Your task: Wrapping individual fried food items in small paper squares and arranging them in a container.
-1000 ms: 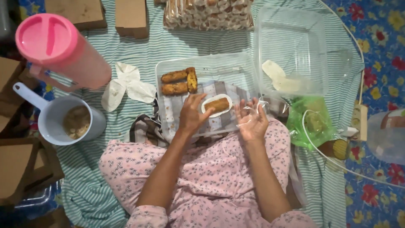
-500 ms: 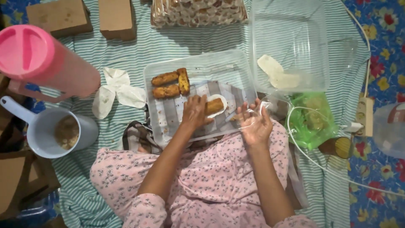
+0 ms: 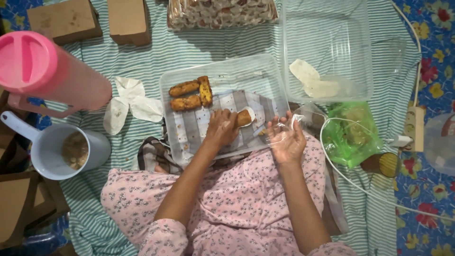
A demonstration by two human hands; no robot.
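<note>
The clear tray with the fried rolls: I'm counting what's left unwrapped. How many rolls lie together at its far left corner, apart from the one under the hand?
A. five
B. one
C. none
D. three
D: three browned rolls lie grouped in the far left corner of the clear tray, while the left hand rests on a separate roll nearer the person.

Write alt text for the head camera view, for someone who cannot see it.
A seated person's left hand grips a fried roll over a clear tray holding three more, while the right hand holds a clear plastic wrapper. A pink jug stands nearby.
</note>
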